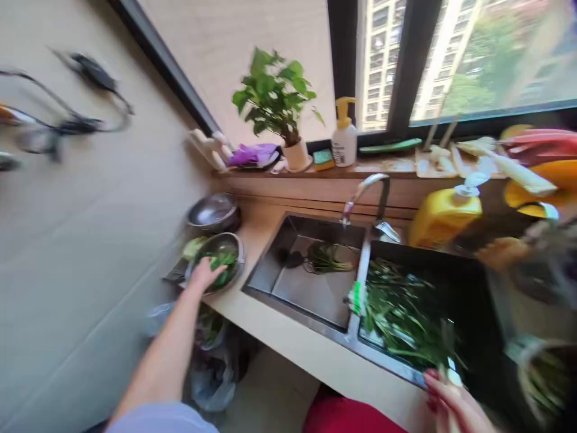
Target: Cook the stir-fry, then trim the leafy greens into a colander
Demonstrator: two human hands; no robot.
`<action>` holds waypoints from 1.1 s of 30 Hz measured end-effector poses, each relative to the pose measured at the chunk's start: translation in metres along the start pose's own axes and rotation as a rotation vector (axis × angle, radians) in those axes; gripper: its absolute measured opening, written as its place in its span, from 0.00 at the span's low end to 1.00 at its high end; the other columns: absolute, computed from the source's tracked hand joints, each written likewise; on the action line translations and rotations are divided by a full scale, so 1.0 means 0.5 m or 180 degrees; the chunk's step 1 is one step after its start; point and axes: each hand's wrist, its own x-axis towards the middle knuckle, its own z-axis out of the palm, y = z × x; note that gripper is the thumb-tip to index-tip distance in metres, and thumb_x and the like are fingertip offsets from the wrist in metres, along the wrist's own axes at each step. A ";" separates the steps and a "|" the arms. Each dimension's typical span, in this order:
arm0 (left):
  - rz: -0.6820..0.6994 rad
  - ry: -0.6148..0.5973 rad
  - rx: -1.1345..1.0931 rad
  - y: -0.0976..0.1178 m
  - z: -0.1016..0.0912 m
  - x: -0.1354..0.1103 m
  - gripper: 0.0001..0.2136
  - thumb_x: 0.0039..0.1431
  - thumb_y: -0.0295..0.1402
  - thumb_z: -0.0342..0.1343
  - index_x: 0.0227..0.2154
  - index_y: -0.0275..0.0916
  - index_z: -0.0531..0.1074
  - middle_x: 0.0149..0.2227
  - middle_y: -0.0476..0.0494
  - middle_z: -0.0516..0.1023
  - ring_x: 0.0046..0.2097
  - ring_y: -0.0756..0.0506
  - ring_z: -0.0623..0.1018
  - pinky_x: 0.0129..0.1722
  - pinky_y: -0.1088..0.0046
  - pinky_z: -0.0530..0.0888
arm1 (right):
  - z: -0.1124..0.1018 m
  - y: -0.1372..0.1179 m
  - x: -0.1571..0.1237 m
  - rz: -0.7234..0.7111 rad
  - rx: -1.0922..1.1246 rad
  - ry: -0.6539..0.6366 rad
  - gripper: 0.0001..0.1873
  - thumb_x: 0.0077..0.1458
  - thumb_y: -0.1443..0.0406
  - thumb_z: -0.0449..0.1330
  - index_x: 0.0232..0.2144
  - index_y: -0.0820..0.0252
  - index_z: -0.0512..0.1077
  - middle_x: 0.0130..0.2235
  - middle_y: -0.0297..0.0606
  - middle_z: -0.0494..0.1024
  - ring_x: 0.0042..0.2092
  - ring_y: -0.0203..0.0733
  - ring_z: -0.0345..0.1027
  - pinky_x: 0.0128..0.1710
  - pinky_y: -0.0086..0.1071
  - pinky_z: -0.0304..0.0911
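At the left, my left hand (206, 275) reaches into a round metal bowl (240, 255) on the counter. Leafy greens (222, 275) lie in the bowl, and some are between my thumb and fingers; the fingertips are partly hidden. My right hand (453, 404) is at the front edge of the right sink basin (473, 300), closed around a slim tool with a white handle (453, 374). Its upper end looks grey and is blurred. Long green leafy stalks (401, 313) lie in that basin beyond the tool.
The left basin (302, 294) holds a small bundle of green stalks (331, 258). A faucet (360, 195) rises behind the divider. A dark bowl (214, 211), a yellow jug (444, 216), a potted plant (295, 150) and a pump bottle (344, 141) stand around the sink. Plastic bags (214, 376) hang below.
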 end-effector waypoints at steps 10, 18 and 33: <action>0.2715 -0.2038 -0.2240 0.490 0.165 -0.361 0.12 0.55 0.39 0.49 0.38 0.41 0.69 0.39 0.45 0.75 0.41 0.47 0.74 0.43 0.71 0.70 | -0.021 -0.040 0.011 -0.0373 -0.0510 0.0625 0.10 0.35 0.62 0.56 0.25 0.57 0.63 0.17 0.27 0.64 0.20 0.36 0.59 0.22 0.30 0.55; 0.0596 -0.4454 -0.1287 0.778 0.466 -0.596 0.16 0.59 0.39 0.42 0.23 0.33 0.67 0.21 0.39 0.72 0.22 0.47 0.73 0.24 0.70 0.71 | -0.043 -0.068 -0.003 -0.0769 -0.0859 0.0599 0.10 0.41 0.61 0.57 0.27 0.58 0.63 0.23 0.30 0.67 0.25 0.38 0.60 0.27 0.31 0.57; 0.1831 -0.3405 -0.0704 0.806 0.578 -0.561 0.07 0.45 0.32 0.60 0.27 0.37 0.70 0.34 0.42 0.76 0.41 0.43 0.75 0.40 0.68 0.70 | -0.126 -0.057 -0.024 -0.0585 -0.0674 -0.0001 0.11 0.41 0.66 0.56 0.31 0.58 0.63 0.27 0.32 0.69 0.29 0.39 0.63 0.31 0.30 0.59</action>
